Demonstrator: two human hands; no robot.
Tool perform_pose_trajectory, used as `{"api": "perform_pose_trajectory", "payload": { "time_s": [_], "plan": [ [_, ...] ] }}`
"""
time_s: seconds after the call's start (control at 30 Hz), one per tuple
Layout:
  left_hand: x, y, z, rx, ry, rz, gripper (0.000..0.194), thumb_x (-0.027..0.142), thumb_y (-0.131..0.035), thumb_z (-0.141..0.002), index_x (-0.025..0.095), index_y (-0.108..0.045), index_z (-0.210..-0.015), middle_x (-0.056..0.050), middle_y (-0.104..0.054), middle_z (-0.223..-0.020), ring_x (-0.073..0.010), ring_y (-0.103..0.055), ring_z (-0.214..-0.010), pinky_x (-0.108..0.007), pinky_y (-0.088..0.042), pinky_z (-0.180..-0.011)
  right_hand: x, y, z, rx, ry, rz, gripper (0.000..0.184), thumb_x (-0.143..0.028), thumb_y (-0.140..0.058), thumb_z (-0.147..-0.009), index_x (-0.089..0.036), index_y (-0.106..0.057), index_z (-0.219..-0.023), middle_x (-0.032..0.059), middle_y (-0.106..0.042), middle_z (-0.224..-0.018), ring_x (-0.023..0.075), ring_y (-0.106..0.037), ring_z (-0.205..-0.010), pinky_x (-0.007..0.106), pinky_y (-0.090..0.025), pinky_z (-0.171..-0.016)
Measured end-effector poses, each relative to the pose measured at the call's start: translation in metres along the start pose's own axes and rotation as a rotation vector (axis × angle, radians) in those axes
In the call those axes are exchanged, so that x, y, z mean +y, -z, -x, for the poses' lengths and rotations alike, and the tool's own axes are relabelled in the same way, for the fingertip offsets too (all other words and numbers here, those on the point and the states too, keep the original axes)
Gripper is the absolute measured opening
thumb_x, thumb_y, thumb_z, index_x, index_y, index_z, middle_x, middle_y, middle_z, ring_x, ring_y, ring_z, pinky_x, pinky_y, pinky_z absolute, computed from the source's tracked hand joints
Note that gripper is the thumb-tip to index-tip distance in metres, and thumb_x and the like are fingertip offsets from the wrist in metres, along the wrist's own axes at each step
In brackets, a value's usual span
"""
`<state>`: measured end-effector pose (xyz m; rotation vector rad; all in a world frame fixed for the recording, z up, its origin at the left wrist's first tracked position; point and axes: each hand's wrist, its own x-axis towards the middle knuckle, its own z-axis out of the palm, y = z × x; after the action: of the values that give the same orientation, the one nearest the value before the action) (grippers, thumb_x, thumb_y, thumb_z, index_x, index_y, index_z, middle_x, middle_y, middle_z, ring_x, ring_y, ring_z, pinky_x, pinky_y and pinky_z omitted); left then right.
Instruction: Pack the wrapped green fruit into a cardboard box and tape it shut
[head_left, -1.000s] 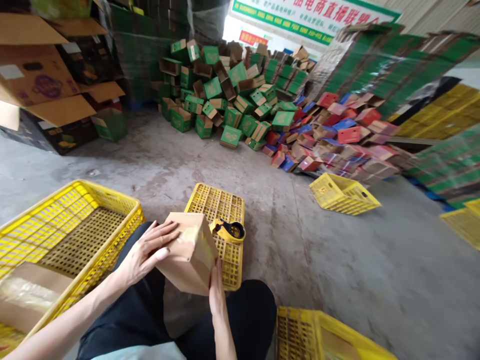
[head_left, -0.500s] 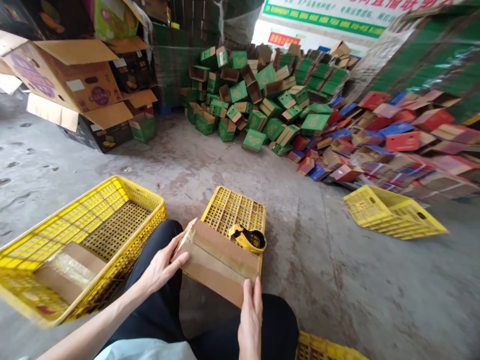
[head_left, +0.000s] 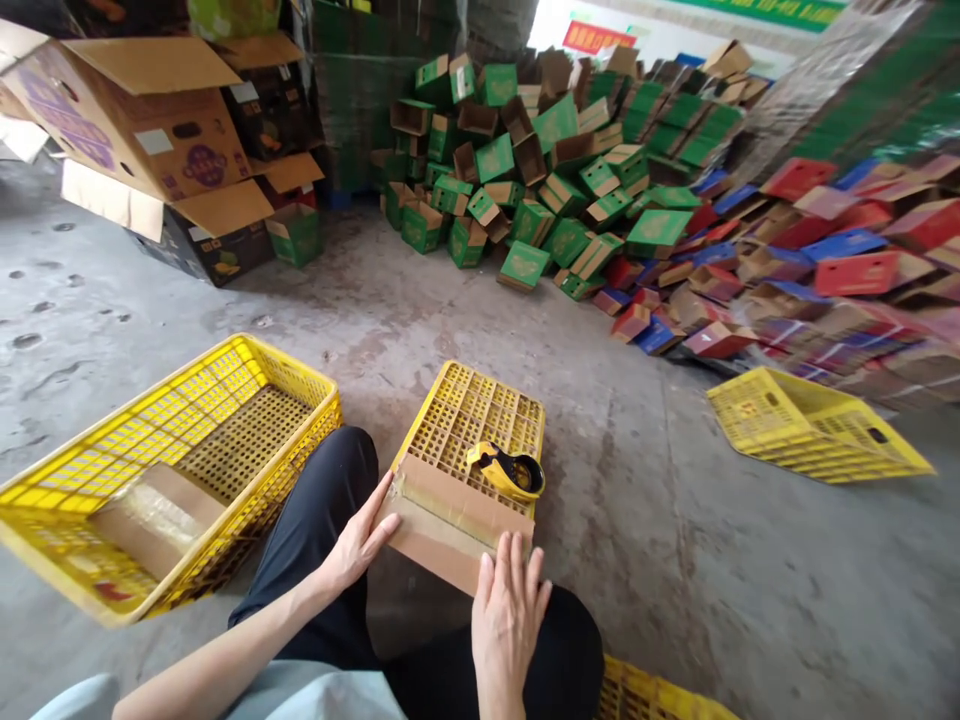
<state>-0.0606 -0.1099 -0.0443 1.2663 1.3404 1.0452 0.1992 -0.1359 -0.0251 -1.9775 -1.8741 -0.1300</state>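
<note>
A brown cardboard box [head_left: 450, 535] with clear tape along its seam lies across the near end of an upturned yellow plastic crate [head_left: 480, 410], in front of my knees. My left hand [head_left: 356, 545] grips the box's left end, its thumb on top and its other fingers along the edge. Flat on the right part of the box rests my right hand [head_left: 511, 610], fingers stretched out. Just beyond the box, a yellow and black tape dispenser [head_left: 510, 472] sits on the crate.
To my left, an open yellow crate [head_left: 319, 400] holds another taped cardboard box [head_left: 161, 520]. Another yellow crate [head_left: 810, 430] stands on the floor at right. Green boxes [head_left: 525, 265] and red and blue boxes [head_left: 855, 275] are heaped behind; large cartons [head_left: 187, 150] are stacked at back left.
The box has come down lower and flatter onto the crate. My right hand has shifted from gripping its right end to lying flat on top. The left hand stays at the left end.
</note>
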Motion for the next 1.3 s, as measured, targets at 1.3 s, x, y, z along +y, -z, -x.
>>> {"api": "perform_pose_trajectory", "payload": {
  "time_s": [1.3],
  "plan": [
    [-0.016,-0.003,-0.007,0.019,-0.094,-0.017,0.077,0.067,-0.046,-0.101,0.024,-0.032,-0.164,-0.01,-0.036,-0.169,-0.0292,-0.031,-0.157,-0.048,-0.024,-0.13,-0.131,-0.004,-0.048,-0.174,0.343,-0.15,0.048,-0.044,-0.043,-0.107,-0.027,-0.054,-0.151,0.0111,-0.061,-0.147,0.0329,-0.055,-0.134,0.052,-0.044,-0.112]
  ]
}}
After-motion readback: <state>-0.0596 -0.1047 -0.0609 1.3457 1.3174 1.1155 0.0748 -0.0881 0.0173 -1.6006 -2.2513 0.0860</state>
